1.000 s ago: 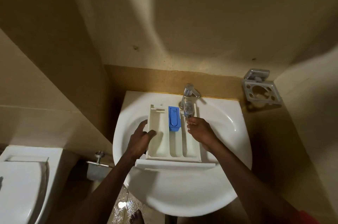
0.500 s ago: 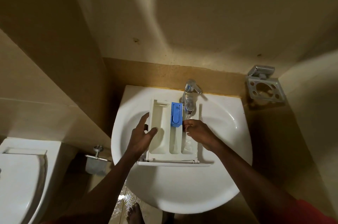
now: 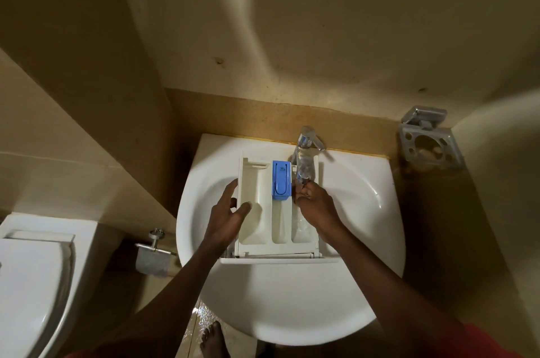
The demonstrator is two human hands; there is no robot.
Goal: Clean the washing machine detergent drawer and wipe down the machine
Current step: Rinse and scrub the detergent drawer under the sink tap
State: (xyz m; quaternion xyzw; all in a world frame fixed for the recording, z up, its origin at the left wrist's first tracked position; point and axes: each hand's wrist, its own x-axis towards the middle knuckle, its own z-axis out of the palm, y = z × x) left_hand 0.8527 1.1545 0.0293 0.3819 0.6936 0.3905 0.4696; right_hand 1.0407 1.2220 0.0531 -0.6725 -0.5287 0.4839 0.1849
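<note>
One drawer (image 3: 260, 229), one sink (image 3: 292, 314), one tap (image 3: 306, 143), one toilet (image 3: 29, 284), two hands (image 3: 225, 220) (image 3: 317, 207), one foot (image 3: 214, 340).

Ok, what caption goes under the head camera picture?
Left hand grips the detergent drawer over the sink; right hand reaches under the tap.

Both arms (image 3: 382, 284) are bare as far up as the frame shows, and so are the left hand (image 3: 225, 220) and the right hand (image 3: 317, 207). A red garment (image 3: 493, 341) shows at the bottom right edge, behind the right arm, with a faint strip of the same red along the bottom left. One bare foot (image 3: 214, 340) shows below, its toes plain to see.
</note>
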